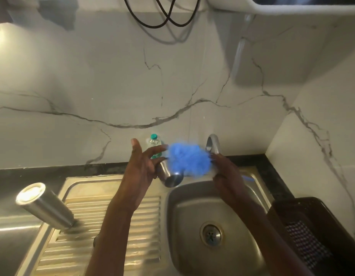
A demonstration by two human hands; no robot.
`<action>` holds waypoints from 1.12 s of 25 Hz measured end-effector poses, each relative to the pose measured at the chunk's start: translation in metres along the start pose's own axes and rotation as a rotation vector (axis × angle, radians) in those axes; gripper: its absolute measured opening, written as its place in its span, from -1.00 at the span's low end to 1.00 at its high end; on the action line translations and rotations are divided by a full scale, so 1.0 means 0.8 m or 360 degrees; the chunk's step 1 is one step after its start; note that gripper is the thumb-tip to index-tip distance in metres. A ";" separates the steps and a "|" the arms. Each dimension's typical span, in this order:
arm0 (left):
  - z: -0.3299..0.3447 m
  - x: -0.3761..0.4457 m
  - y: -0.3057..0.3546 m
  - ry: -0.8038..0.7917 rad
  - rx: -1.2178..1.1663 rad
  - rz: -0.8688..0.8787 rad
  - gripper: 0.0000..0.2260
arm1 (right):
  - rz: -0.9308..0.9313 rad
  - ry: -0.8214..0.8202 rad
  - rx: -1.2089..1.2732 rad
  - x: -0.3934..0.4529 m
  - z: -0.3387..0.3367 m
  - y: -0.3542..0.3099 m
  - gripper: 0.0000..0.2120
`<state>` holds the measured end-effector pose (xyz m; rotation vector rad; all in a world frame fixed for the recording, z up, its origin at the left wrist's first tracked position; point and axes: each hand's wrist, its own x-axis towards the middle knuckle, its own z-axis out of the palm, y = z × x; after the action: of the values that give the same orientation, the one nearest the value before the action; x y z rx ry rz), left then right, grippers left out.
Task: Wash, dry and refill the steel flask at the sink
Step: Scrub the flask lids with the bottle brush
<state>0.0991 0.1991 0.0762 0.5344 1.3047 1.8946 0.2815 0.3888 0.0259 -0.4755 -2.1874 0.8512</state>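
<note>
The head view looks down on your two hands held up over the steel sink (192, 212); your left hand (138, 166) holds a small steel piece (170, 174), which looks like the flask's cap or cup, its dark round end turned toward you; the thumb points up, the fingers (155, 150) are stretched and spread, their tips touching the piece on its far side; whether they truly clasp it you cannot tell through the blur. Your right hand (224, 172) grips a blue mesh scrubber (189, 160), pressed against the steel piece from the right; its fingers are hidden behind the scrubber, so their exact lie cannot be told.

The steel flask (45, 207) itself stands well apart to your left, on the ribbed draining board (113, 226) of the sink, upside down as far as the wide-angle view shows, its flat base toward the camera; neither hand touches it.

Behind your hands a clear plastic bottle with a green cap (154, 140) stands against the marble wall (93, 86); the curved tap (212, 145) rises just beside your right hand; the drain (211, 235) sits in the basin below; a dark plastic basket (308, 232) rests on the black desk (29, 176) at the right edge; black cables (162, 16) loop down the wall above.
</note>
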 end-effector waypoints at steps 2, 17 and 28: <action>-0.003 0.006 0.006 0.0015 -0.0243 0.0059 -0.17 | 0.0403 -0.0007 0.0276 -0.011 -0.005 0.003 -0.41; 0.030 0.002 -0.026 0.0167 -0.0637 0.0211 -0.51 | 0.0944 -0.0349 0.1383 -0.046 0.018 -0.039 -0.45; 0.065 -0.005 -0.035 0.0169 0.0722 0.0538 -0.50 | 0.1559 -0.0685 0.1945 -0.038 0.019 -0.068 -0.53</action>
<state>0.1480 0.2325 0.0712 0.9447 1.8236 1.9109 0.2869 0.3263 0.0410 -0.7236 -1.2034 2.7125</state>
